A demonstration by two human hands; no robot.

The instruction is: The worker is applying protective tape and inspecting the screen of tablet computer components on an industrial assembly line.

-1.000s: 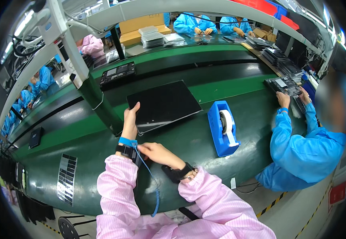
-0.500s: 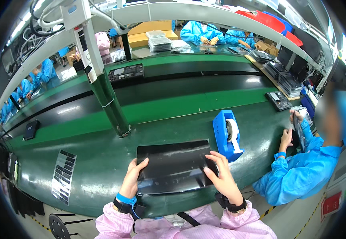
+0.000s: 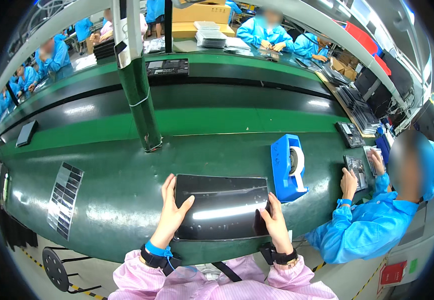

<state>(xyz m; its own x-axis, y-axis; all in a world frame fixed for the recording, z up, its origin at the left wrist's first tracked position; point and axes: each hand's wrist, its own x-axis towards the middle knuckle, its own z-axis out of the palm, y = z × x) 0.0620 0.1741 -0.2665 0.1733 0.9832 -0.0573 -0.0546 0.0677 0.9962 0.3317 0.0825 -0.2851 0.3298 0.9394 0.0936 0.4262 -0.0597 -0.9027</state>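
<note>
A black tablet [image 3: 222, 200] with a glossy screen is in front of me at the bench's near edge, a bright streak of light reflected across it. My left hand [image 3: 171, 210] grips its left edge, thumb over the front and fingers along the side. At the right edge my right hand [image 3: 276, 222] holds it the same way, thumb on the screen. The fingers behind the edges are partly hidden. Just beyond my right hand stands a blue tape dispenser [image 3: 280, 170] with a roll of clear or white tape.
A sheet of dark rectangular labels [image 3: 65, 200] lies on the green bench [image 3: 122, 185] at left. A green-wrapped post [image 3: 141, 107] rises ahead. At right a co-worker in blue handles an opened tablet [image 3: 355, 172]. Another opened device [image 3: 349, 134] and stacked panels [image 3: 357, 107] lie beyond.
The tablet has levelled and its reflection has become a bright band. My right hand has slid down its right edge. The co-worker's device has been lowered toward the bench.
</note>
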